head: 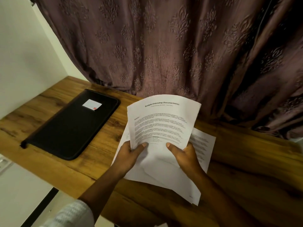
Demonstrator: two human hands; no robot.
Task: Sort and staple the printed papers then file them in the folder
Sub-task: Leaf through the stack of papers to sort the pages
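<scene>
Fingers [142,145] of the left hand [129,155] pinch the lower left edge of a white printed sheet [164,118] headed "Sample Internship Documentation". On my head view the thumb lies on the printed face and the rest are curled behind it. On the right hand [186,155] the thumb presses across the lower right of the same sheet. Its other fingers are hidden behind the paper, so I read that hand as gripping it too. The sheet stands up off the table, bowed, with its top edge curving away from me.

Beneath both hands a loose pile of white printed papers [165,176] lies flat on the brown wood-grain table [246,164]. The pile is fanned unevenly, and one corner reaches toward the near edge. Well to the left of the pile, apart from it, a flat black zip folder [70,126] lies closed on the table, with a small white label [91,104] near its far end.

A dusty brown curtain [164,46] with an embossed motif hangs behind the table and falls to its far edge. A white wall [24,54] stands at the left. A pale knitted sleeve [72,213] covers the left forearm at the bottom of my feed.
</scene>
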